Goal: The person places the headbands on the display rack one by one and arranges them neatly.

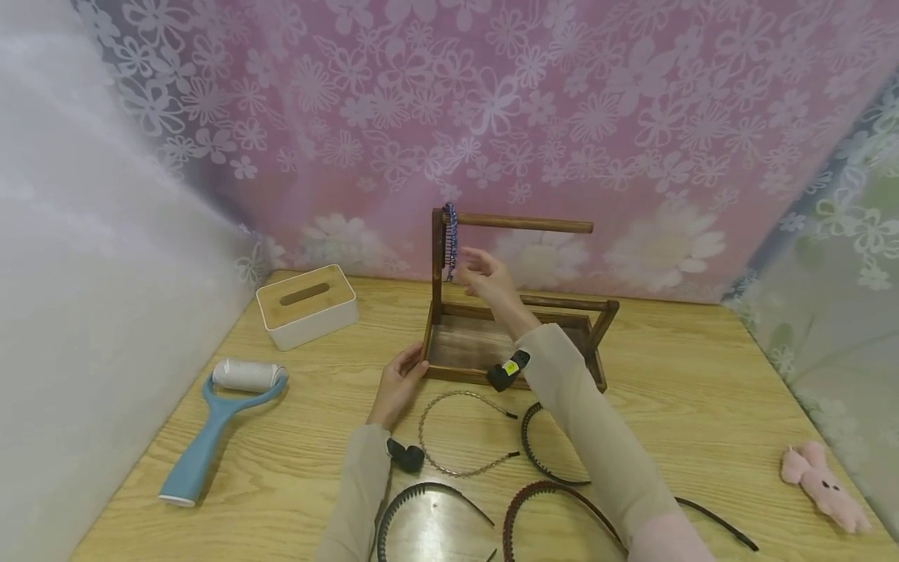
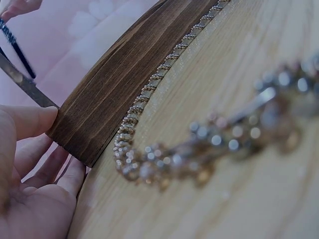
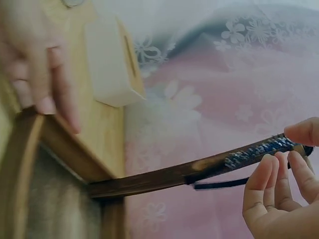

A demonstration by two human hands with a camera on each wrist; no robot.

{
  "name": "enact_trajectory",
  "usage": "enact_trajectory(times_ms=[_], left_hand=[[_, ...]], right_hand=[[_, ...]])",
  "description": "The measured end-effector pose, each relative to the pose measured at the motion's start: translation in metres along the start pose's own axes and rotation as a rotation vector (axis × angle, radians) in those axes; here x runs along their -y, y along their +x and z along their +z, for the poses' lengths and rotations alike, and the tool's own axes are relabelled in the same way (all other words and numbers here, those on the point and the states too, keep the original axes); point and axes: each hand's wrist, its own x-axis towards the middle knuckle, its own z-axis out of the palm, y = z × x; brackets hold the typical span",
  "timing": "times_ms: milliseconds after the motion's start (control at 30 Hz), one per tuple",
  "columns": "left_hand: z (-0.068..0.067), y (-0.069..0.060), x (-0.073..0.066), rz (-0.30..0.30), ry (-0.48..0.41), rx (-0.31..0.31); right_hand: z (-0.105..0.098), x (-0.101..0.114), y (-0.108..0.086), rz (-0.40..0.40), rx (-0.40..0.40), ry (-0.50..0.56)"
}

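A dark wooden stand with a tray base, a left post and a top bar stands mid-table. My left hand grips the tray's front left corner, thumb on the rim and fingers against the side, as the left wrist view shows. A blue beaded headband hangs at the left end of the bar, against the post. My right hand is at this headband; in the right wrist view its thumb and fingertips hold it from opposite sides. Just before the tray lies a beaded metallic headband.
Several dark toothed headbands lie near the table's front, partly hidden by my right sleeve. At left are a white tissue box with a wooden lid and a blue-handled lint roller. A pink plush toy lies far right. Floral curtains surround the table.
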Motion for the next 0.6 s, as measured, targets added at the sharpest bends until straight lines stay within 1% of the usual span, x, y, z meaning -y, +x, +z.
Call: enact_trajectory(times_ms=[67, 100, 133, 200, 333, 400, 500, 600], left_hand=[[0.0, 0.0, 0.001, -0.008, 0.001, 0.0], [0.0, 0.002, 0.005, -0.007, 0.002, -0.001], [0.001, 0.002, 0.005, -0.008, 0.0, -0.001], [0.0, 0.002, 0.007, -0.006, 0.003, 0.005], [-0.001, 0.001, 0.006, -0.01, -0.012, 0.014], [-0.002, 0.0, 0.003, -0.014, -0.014, 0.021], [-0.002, -0.004, -0.009, -0.015, -0.004, 0.035], [-0.002, -0.008, -0.021, -0.011, 0.007, 0.045]], right_hand=[[-0.002, -0.009, -0.009, 0.002, 0.003, -0.017], [-0.003, -0.014, -0.014, 0.001, 0.007, -0.026], [-0.004, -0.019, -0.02, 0.004, 0.016, -0.034], [-0.008, -0.032, -0.033, 0.01, 0.043, -0.053], [-0.016, -0.058, -0.06, 0.045, 0.111, -0.089], [-0.022, -0.067, -0.075, 0.065, 0.148, -0.099], [-0.035, -0.076, -0.097, 0.101, 0.184, -0.11], [-0.049, -0.084, -0.117, 0.123, 0.201, -0.134]])
